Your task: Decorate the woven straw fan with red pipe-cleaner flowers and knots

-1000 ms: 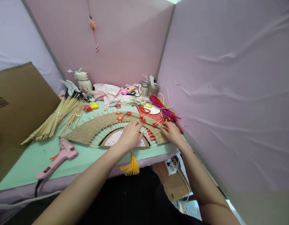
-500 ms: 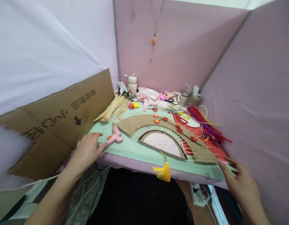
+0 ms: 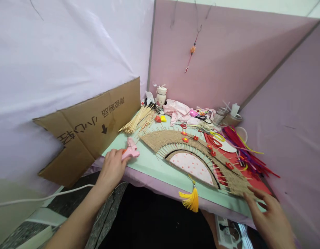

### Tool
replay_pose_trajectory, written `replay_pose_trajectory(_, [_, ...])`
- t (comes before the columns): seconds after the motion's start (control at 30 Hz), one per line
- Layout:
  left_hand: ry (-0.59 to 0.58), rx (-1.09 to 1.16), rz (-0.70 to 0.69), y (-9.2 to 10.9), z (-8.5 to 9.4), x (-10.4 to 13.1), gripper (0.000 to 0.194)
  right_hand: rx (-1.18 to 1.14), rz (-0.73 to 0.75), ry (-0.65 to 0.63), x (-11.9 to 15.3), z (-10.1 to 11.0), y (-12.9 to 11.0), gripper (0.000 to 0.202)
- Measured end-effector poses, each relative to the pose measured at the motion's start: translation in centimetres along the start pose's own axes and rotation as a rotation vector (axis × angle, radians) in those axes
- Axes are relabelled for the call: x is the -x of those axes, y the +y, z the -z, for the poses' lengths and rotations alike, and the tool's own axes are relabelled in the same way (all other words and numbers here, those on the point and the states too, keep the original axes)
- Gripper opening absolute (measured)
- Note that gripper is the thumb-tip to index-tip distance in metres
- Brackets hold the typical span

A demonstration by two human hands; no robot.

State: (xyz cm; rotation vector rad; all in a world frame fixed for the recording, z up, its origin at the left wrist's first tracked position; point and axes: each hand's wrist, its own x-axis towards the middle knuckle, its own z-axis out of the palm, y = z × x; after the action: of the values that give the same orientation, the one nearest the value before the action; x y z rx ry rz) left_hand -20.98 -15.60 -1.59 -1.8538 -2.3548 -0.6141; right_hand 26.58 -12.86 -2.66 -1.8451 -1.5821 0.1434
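Observation:
My left hand (image 3: pixel 114 167) is closed around the handle of a pink glue gun (image 3: pixel 132 148) near the table's front left edge. A fan-shaped piece (image 3: pixel 165 137) lies flat on the pale green tabletop, made of thin sticks with woven burlap bands. Red flowers with a dark stem run along its right part, and a dotted white half circle (image 3: pixel 189 165) fills its centre. From its lower edge a yellow tassel (image 3: pixel 190 200) hangs over the table front. At the fan's right end, my right hand (image 3: pixel 270 214) rests with fingers apart, the fingertips at the burlap corner.
Bundled thin sticks (image 3: pixel 139 119) lie behind the glue gun, beside a standing cardboard sheet (image 3: pixel 97 128). Scissors (image 3: pixel 215 140), coloured pipe cleaners (image 3: pixel 249 152), cloth (image 3: pixel 177 108), a white bottle (image 3: pixel 161 96) and cups (image 3: pixel 231 119) crowd the back. A white cable (image 3: pixel 46 200) runs at left.
My left hand has moved onto the glue gun and closed around its handle. My right hand stays by the fan's right end. The view has turned slightly left.

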Motion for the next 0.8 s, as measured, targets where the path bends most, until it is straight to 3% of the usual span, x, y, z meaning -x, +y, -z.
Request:
replay_pose_trajectory(0.07, [0.035,-0.077,0.046,-0.6,0.2,0.1,0.042,-0.019,0.046,0.001,0.0,-0.2,-0.1,0.052])
replay_pose_trajectory(0.3, [-0.038,-0.163,0.036,-0.7,-1.1,-0.3,0.044,-0.065,0.130,0.038,0.2,-0.8,-0.1,0.045])
replay_pose_trajectory(0.43, [-0.035,-0.220,0.075,-0.8,-0.7,-0.7,0.048,-0.106,0.126,0.054,0.5,-0.6,-0.9,0.039])
replay_pose_trajectory(0.53, [0.094,-0.197,0.128,0.1,-0.1,-0.4,0.056,-0.159,0.097,0.037,0.9,-0.2,-1.8,0.034])
replay_pose_trajectory(0.6, [0.224,-0.002,0.122,2.1,0.2,0.3,0.057,-0.247,0.000,0.023,1.6,0.2,-2.4,0.031])
replay_pose_trajectory(0.63, [0.239,0.204,0.104,3.5,0.2,0.8,0.056,-0.326,-0.083,-0.001,2.0,0.4,-2.8,0.030])
replay_pose_trajectory(0.67, [0.176,0.460,0.099,5.2,0.1,1.3,0.053,-0.436,-0.185,-0.041,2.5,0.5,-3.2,0.028])
replay_pose_trajectory(0.73, [-0.156,1.017,0.246,9.0,-0.3,2.3,0.045,-0.788,-0.427,-0.173,3.5,0.4,-4.2,0.029])
replay_pose_trajectory(0.8, [-0.466,1.462,0.518,12.6,-0.9,2.8,0.044,-1.199,-0.652,-0.338,4.1,0.0,-5.1,0.031])
